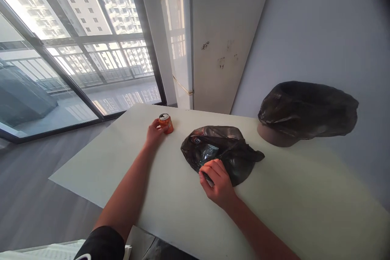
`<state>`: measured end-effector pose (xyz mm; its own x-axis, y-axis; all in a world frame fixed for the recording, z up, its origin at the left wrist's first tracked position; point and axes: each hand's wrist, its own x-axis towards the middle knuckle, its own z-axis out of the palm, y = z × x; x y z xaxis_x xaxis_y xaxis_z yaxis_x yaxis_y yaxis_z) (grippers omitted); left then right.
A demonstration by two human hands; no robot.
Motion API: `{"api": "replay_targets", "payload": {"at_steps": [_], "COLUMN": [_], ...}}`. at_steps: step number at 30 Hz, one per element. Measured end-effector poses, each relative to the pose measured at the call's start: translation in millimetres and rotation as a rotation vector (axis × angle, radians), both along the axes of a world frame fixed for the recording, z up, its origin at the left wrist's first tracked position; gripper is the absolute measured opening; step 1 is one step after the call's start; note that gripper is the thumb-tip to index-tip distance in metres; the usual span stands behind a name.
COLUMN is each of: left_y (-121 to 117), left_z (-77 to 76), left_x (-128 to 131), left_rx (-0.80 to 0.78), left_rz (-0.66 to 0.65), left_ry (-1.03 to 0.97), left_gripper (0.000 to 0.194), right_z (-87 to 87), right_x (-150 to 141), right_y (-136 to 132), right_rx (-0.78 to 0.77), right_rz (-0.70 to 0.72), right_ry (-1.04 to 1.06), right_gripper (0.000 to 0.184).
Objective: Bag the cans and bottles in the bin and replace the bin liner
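My left hand (154, 131) is wrapped round an orange drink can (166, 123) that stands upright near the far left corner of the white table (170, 195). My right hand (217, 183) grips the near edge of a crumpled black plastic bag (222, 150) lying in the middle of the table. The bag bulges with things inside, and a packet shows through its opening.
A second dark bag (307, 109) covers a round brown object at the back right against the wall. A worn white fridge (210, 36) stands behind the table. Large windows (76, 48) and grey floor lie to the left.
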<state>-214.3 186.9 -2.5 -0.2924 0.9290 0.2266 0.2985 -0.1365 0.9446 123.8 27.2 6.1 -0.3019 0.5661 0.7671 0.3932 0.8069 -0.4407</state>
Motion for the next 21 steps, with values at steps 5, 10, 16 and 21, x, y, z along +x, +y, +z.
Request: {"api": "replay_targets", "payload": {"at_steps": [5, 10, 16, 21], "left_y": [-2, -17, -61, -91], "left_z": [1.3, 18.4, 42.7, 33.1], "left_x": [3, 8, 73, 161], "left_rx": [0.008, 0.098, 0.55, 0.525], "left_rz": [-0.002, 0.14, 0.329, -0.276], "left_ry": [0.027, 0.046, 0.114, 0.393], "left_gripper": [0.06, 0.065, 0.022, 0.016], "right_z": [1.0, -6.3, -20.7, -20.0], "right_x": [1, 5, 12, 15], "right_y": [2, 10, 20, 22], "right_rx": [-0.039, -0.023, -0.048, -0.073], "right_rz": [-0.075, -0.27, -0.395, -0.486], "right_ry": [-0.072, -0.054, -0.133, -0.178], "right_gripper": [0.013, 0.016, 0.03, 0.03]}}
